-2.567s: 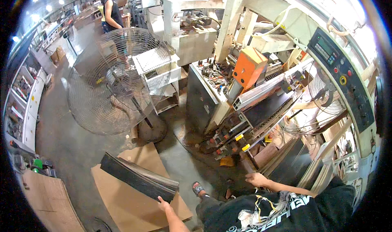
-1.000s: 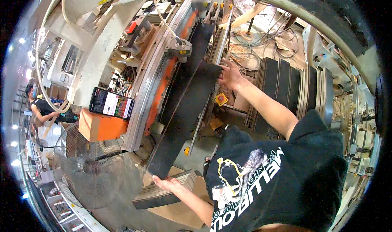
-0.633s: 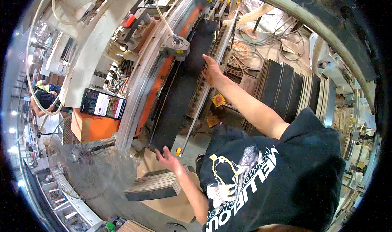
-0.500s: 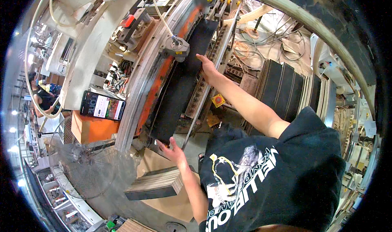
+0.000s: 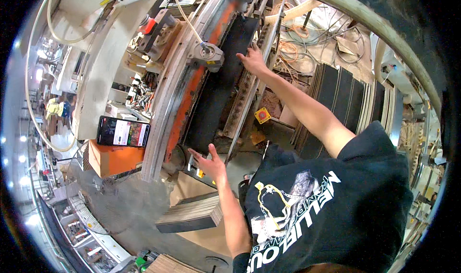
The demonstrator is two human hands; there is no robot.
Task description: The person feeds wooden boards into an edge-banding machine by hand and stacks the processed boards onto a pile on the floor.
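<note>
A long black board (image 5: 218,88) lies lengthwise in the machine bed, beside an orange strip (image 5: 185,112). My left hand (image 5: 211,165) is just below the board's near end, palm up and fingers spread, with nothing in it. Close to the far end, my right hand (image 5: 252,61) reaches over the board's right edge with thumb and fingers apart. I cannot tell whether either hand touches the board. A grey clamp block (image 5: 210,56) on the machine rail overhangs the board's left side.
Several black boards (image 5: 331,100) stand stacked at the right. Another stack (image 5: 192,215) sits low beneath my left forearm. A phone (image 5: 123,131) leans on an orange block (image 5: 115,157). A yellow-and-red button box (image 5: 262,115) is beside the metal rail (image 5: 254,100); cables (image 5: 307,44) lie beyond.
My right hand has shifted toward the board's far end, and its fingers have spread. My left hand remains open by the near end. The whole view has shifted slightly.
</note>
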